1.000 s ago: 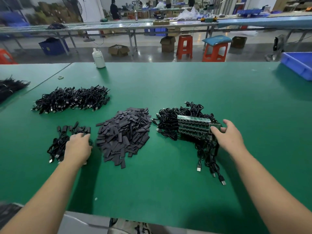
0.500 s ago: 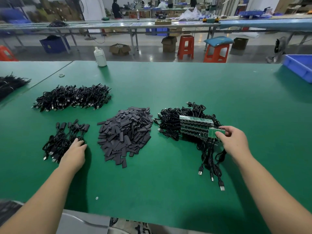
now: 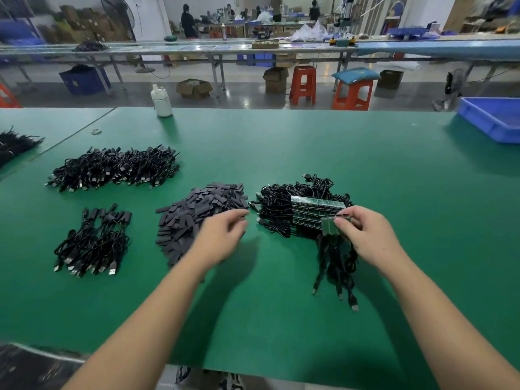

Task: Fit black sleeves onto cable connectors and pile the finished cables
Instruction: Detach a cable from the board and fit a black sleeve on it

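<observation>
1. The right hand (image 3: 371, 237) pinches a small green board (image 3: 332, 227) with cables (image 3: 336, 260) hanging under it, over the raw cable heap (image 3: 281, 209).
2. The left hand (image 3: 222, 237) is blurred above the sleeves (image 3: 194, 215), fingers loosely spread, holding nothing.
3. A small done pile (image 3: 92, 240) lies at the left; a bigger pile (image 3: 112, 168) lies behind it.
4. A white bottle (image 3: 161, 101) and a blue bin (image 3: 492, 119) stand at the far edge of the green desk (image 3: 281, 319).
5. No writing can be read.
6. Behind are orange stools (image 3: 303, 84), long benches (image 3: 197, 50), boxes and people.
</observation>
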Tool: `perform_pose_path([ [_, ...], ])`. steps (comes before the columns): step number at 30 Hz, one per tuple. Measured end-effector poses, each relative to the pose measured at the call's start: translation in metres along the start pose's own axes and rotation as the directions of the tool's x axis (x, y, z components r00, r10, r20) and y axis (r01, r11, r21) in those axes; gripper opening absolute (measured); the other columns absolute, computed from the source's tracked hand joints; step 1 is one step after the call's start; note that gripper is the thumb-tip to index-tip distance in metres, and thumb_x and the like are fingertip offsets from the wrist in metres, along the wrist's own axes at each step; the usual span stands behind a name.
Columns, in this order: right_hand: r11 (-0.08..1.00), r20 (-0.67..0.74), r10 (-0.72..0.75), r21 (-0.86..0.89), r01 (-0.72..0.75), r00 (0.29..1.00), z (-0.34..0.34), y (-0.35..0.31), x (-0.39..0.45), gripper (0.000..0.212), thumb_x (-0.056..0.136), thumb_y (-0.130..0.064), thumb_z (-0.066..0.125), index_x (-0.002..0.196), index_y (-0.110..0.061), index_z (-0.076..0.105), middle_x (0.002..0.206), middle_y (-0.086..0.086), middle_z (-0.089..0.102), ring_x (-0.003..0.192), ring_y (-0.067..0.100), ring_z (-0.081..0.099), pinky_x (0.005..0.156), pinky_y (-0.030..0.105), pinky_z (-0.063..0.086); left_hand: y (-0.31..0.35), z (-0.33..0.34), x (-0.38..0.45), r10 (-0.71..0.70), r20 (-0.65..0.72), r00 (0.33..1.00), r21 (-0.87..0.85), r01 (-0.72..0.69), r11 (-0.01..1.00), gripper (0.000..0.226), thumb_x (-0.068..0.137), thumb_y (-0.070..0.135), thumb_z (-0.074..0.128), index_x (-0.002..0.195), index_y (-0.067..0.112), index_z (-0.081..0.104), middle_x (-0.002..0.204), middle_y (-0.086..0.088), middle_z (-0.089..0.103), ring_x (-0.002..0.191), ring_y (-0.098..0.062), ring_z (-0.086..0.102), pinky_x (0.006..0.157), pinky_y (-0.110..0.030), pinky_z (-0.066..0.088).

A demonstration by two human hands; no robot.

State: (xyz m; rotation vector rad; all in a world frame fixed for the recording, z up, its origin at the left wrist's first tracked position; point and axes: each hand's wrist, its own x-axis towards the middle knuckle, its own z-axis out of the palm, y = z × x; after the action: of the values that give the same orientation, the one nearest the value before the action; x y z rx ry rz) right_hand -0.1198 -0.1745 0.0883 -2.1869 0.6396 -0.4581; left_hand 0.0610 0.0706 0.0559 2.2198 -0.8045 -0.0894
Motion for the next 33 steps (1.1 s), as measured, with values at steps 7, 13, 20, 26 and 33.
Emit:
perform_pose_path([
  [7, 0.981, 0.007, -0.011, 0.192, 0.009, 1.0, 0.004, -0.014, -0.01, 0.002, 0.095, -0.023, 0.066, 0.094, -0.023, 0.067, 0.08, -0.007, 0.07, 0.067, 0.001, 0.061, 0.06, 0.014, 0.04, 0.102, 0.072, -0.007, 0.007, 0.111, 0.994, -0.329, 0.03, 0.944, 0.011, 0.092, 0.028, 0.065, 0.098, 0.024, 0.074, 0.077, 0.016, 0.07, 0.071, -0.001, 0.062, 0.075, -0.023, 0.049],
  [13, 0.975, -0.059, -0.005, 0.221, 0.018, 0.998, 0.003, -0.016, -0.015, 0.002, 0.09, -0.026, 0.072, 0.09, -0.025, 0.07, 0.076, 0.009, 0.071, 0.072, 0.028, 0.067, 0.07, 0.032, 0.052, 0.115, 0.073, -0.013, -0.03, 0.032, 0.999, -0.342, 0.04, 0.939, 0.012, 0.086, 0.027, 0.072, 0.077, 0.02, 0.069, 0.063, 0.008, 0.067, 0.047, 0.002, 0.042, 0.05, -0.013, 0.033],
  [20, 0.981, -0.105, 0.008, 0.196, 0.013, 0.994, 0.013, -0.024, -0.015, 0.005, 0.086, -0.03, 0.075, 0.086, -0.025, 0.076, 0.076, 0.014, 0.073, 0.078, 0.038, 0.069, 0.072, 0.045, 0.057, 0.12, 0.068, -0.016, -0.068, -0.059, 0.996, -0.21, 0.054, 0.976, 0.021, 0.084, 0.034, 0.073, 0.073, 0.018, 0.065, 0.064, 0.002, 0.067, 0.055, -0.008, 0.05, 0.06, -0.027, 0.044],
  [26, 0.987, -0.222, -0.007, 0.153, 0.042, 0.975, 0.026, -0.028, -0.017, 0.007, 0.088, -0.029, 0.073, 0.088, -0.022, 0.076, 0.074, -0.003, 0.068, 0.068, 0.018, 0.061, 0.066, 0.032, 0.049, 0.124, 0.068, -0.023, -0.011, -0.189, 0.982, -0.043, 0.003, 0.999, 0.024, 0.088, 0.039, 0.067, 0.07, 0.03, 0.054, 0.057, 0.011, 0.056, 0.059, -0.013, 0.054, 0.062, -0.028, 0.044],
  [33, 0.995, -0.131, 0.041, 0.097, -0.029, 0.991, -0.012, -0.005, -0.004, 0.008, 0.096, -0.034, 0.062, 0.094, -0.027, 0.067, 0.074, 0.0, 0.069, 0.062, 0.013, 0.06, 0.054, 0.026, 0.043, 0.092, 0.03, -0.013, 0.008, -0.302, 0.953, -0.071, -0.031, 0.997, 0.019, 0.088, 0.04, 0.068, 0.075, 0.028, 0.06, 0.064, 0.014, 0.062, 0.062, -0.002, 0.057, 0.064, -0.021, 0.045],
])
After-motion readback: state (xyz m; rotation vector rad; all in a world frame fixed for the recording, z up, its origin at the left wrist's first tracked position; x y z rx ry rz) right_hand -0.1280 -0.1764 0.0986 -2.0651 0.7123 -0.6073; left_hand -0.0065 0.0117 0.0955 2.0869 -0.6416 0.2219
